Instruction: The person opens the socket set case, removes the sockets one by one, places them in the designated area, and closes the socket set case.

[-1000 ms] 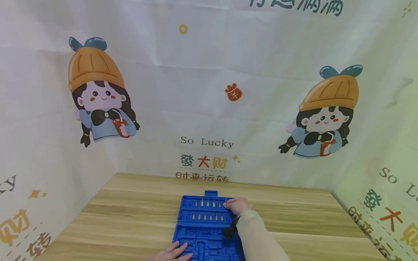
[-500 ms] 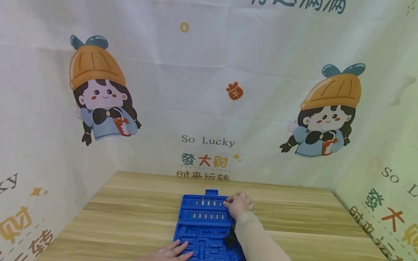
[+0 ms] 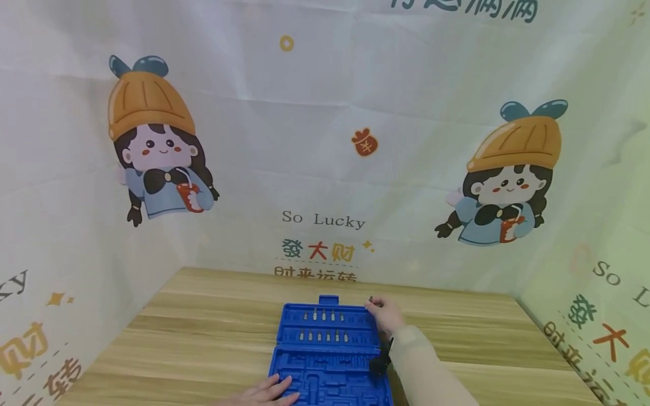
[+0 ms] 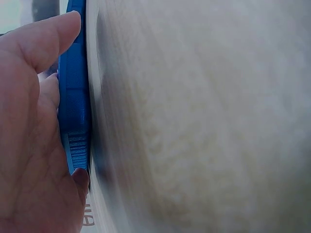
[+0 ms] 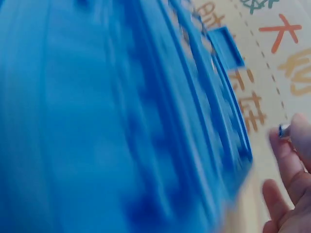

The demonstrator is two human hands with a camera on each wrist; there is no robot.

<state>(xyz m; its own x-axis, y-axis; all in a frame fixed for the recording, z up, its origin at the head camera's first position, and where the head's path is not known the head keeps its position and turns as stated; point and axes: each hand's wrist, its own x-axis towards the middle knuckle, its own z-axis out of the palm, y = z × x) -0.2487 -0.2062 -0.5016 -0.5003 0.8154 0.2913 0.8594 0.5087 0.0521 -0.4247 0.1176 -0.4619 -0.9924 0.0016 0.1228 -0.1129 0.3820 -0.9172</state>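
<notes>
1. A blue tool case (image 3: 329, 348) lies open on the wooden table (image 3: 213, 321), in the middle near the front edge, its lid half towards the backdrop (image 3: 325, 141).
2. The lid half holds two rows of small metal bits (image 3: 323, 326); several slots at the right end of both rows look empty, so the rows are only partly filled.
3. The near half shows moulded recesses with nothing in them, as far as the head view tells.
4. The right hand (image 3: 386, 314) is at the case's far right corner, just off the edge, its fingertips pinching a small dark bit (image 3: 370, 299); the right wrist view shows the same piece (image 5: 284, 130) between the fingers.
5. The left hand (image 3: 266, 392) lies flat with straight fingers on the case's near left corner, steadying it; the left wrist view shows its fingers (image 4: 34, 97) against the blue edge.
6. Judged from this, one bit is out of its slot and in hand, and most of the others sit in place.
</notes>
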